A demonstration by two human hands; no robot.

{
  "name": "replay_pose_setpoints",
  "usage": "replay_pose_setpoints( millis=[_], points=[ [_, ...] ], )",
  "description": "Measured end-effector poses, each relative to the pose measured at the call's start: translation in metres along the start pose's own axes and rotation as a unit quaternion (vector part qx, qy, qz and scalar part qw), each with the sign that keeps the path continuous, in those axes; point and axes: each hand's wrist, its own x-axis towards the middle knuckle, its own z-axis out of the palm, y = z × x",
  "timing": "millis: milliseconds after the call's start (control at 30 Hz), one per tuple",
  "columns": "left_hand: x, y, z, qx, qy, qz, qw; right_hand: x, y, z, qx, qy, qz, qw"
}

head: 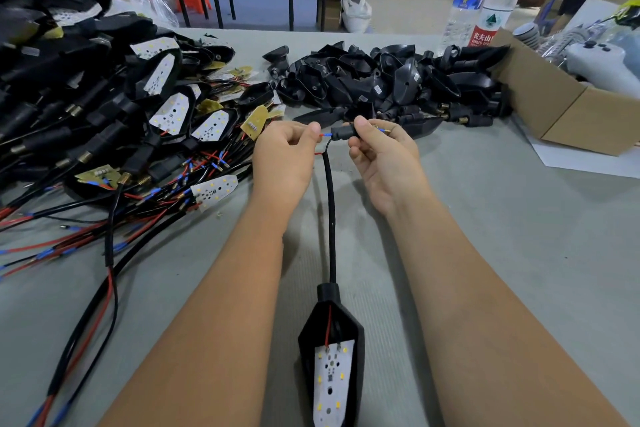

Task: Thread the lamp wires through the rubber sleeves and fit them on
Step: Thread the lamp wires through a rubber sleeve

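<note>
While both hands (284, 149) (381, 146) pinch wire (323, 134) and rubber sleeve (343, 132), lamp piles (381, 80) crowd behind.

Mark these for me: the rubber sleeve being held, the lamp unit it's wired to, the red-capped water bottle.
Short black rubber sleeve (343, 132), head view, on its middle, held in the right hand's fingers.
Black lamp housing with white LED board (331, 378), head view, on the board.
Clear plastic red-capped water bottle (498, 0), head view, on its body.

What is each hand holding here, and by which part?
Left hand pinches the red wire near its tip; right hand grips the black rubber sleeve around its body.
</note>
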Motion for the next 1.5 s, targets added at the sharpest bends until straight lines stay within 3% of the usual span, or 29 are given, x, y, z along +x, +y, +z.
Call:
replay_pose_setpoints(
  millis=[200, 433, 633, 867, 1133, 1500],
  points=[
    [-0.003, 0.002, 0.001, 0.005, -0.004, -0.028, 1.000, -0.002, -0.002, 0.000, 0.014, -0.047, -0.013, 0.999],
    [-0.013, 0.012, 0.004, 0.007, -0.039, -0.011, 0.999, 0.000, 0.001, 0.001, -0.035, -0.042, 0.000, 0.999],
    [-0.008, 0.015, 0.002, -0.133, -0.031, -0.087, 0.987, 0.001, 0.000, 0.002, 0.043, -0.037, 0.011, 0.998],
    [-0.010, 0.010, 0.001, -0.103, -0.045, -0.028, 0.993, -0.001, 0.000, 0.002, 0.061, -0.054, 0.027, 0.996],
    [-0.006, 0.008, 0.001, -0.185, 0.001, -0.082, 0.979, -0.003, -0.001, 0.005, 0.072, -0.038, 0.028, 0.996],
    [-0.008, 0.006, 0.005, -0.166, -0.069, -0.071, 0.981, -0.002, 0.001, 0.005, 0.062, -0.038, 0.000, 0.997]
  ],
)
